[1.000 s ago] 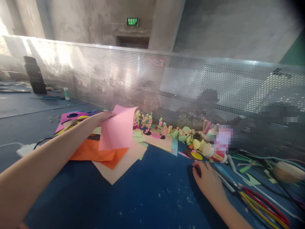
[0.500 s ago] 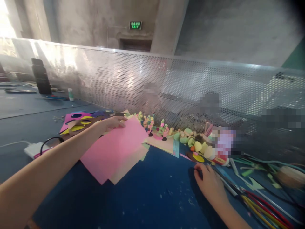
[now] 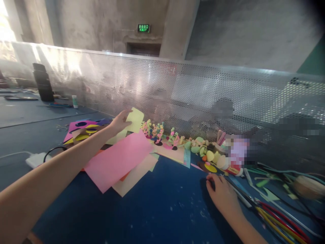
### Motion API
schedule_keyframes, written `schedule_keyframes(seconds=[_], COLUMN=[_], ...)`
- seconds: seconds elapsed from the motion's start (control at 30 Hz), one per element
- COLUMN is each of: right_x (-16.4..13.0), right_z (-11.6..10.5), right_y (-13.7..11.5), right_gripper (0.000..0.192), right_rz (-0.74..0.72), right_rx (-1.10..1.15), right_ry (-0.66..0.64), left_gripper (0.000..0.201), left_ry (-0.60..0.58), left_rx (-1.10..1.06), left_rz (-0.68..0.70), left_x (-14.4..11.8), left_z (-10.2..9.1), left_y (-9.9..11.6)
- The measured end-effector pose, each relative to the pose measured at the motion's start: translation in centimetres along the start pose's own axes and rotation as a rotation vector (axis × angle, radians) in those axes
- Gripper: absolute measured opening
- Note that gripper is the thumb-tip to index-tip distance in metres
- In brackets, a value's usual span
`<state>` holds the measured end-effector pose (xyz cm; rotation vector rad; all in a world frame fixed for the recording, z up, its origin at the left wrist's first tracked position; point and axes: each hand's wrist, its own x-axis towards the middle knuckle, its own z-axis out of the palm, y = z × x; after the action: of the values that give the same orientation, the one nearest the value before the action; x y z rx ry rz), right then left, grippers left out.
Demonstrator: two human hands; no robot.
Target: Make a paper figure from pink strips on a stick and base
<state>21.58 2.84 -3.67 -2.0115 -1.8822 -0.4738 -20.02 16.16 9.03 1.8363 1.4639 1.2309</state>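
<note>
My left hand [image 3: 121, 120] reaches forward over a pile of coloured paper and holds a pale yellow sheet [image 3: 135, 120] lifted above the pile. A pink sheet [image 3: 119, 160] lies flat on top of the pile, over orange and beige sheets [image 3: 132, 176]. My right hand [image 3: 223, 196] rests palm down on the blue table [image 3: 162, 213], its fingers loosely curled, next to a black-and-yellow paper disc [image 3: 209, 167]. It holds nothing that I can see.
Small paper figures [image 3: 158, 131], foam balls [image 3: 210, 154] and a glue bottle line the perforated metal screen [image 3: 193, 95]. Red and yellow sticks [image 3: 281, 217] and paper scraps lie at the right. A white charger with a black cable [image 3: 38, 158] lies at the left.
My left hand laid the pink sheet down on the pile, let go of it and lifted a pale yellow sheet. My right hand stayed put.
</note>
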Motion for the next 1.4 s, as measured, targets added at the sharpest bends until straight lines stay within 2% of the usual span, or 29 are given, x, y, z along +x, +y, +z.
schedule_keyframes(seconds=[0.07,0.13,0.23,0.33,0.4,0.5,0.57,0.67,0.77,0.87,0.97,1.13,1.2,1.33,1.4], right_x=[-0.1,-0.1,-0.1,0.2,0.2,-0.2,-0.6,-0.9,-0.6,-0.3,-0.1,-0.3,-0.4,-0.3,-0.2], right_z=[0.1,0.2,-0.2,-1.4,-2.7,-4.6,-5.5,-6.0,-5.5,-4.6,-3.8,-3.1,-3.0,-3.2,-3.3], right_y=[0.0,0.1,-0.1,-1.0,-2.1,-4.3,-5.7,-6.8,-6.3,-5.1,-4.2,-4.1,-4.2,-4.2,-4.1], right_gripper=[0.012,0.012,0.013,0.016,0.022,0.03,0.034,0.035,0.032,0.03,0.028,0.024,0.025,0.03,0.027], right_rz=[-0.005,-0.004,0.011,-0.006,-0.022,0.044,0.079,0.141,0.178,0.211,0.227,0.22,0.27,0.373,0.379], right_rx=[0.005,0.013,0.051,0.256,0.515,0.927,1.137,1.29,1.268,1.224,1.208,1.191,1.285,1.609,1.671], right_ry=[0.0,0.006,0.04,0.081,0.021,-0.204,-0.277,-0.327,-0.288,-0.218,-0.21,-0.234,-0.24,-0.287,-0.311], left_gripper=[0.076,0.076,0.054,0.042,0.043,0.045,0.044,0.046,0.047,0.042,0.04,0.037,0.037,0.037,0.038], left_ry=[-0.007,-0.103,-0.27,-0.38,-0.445,-0.519,-0.57,-0.581,-0.581,-0.656,-0.735,-0.763,-0.743,-0.685,-0.672], left_rx=[-0.172,-0.376,-0.479,-0.502,-0.532,-0.633,-0.717,-0.841,-0.912,-0.915,-0.906,-0.871,-0.872,-0.914,-0.925], left_rz=[0.017,-0.016,-0.096,-0.156,-0.168,-0.192,-0.218,-0.235,-0.265,-0.31,-0.296,-0.257,-0.26,-0.27,-0.265], left_x=[-0.1,-0.3,-0.8,-2.0,-3.3,-6.0,-7.8,-9.9,-11.0,-11.4,-11.4,-11.4,-11.5,-11.6,-11.6], left_z=[0.4,0.8,1.7,3.5,5.4,9.0,11.6,15.0,17.1,18.0,18.3,18.7,18.8,19.0,19.0], left_y=[0.6,1.0,1.4,1.8,2.6,4.2,5.3,6.3,6.6,6.3,5.6,4.4,4.2,4.0,4.0])
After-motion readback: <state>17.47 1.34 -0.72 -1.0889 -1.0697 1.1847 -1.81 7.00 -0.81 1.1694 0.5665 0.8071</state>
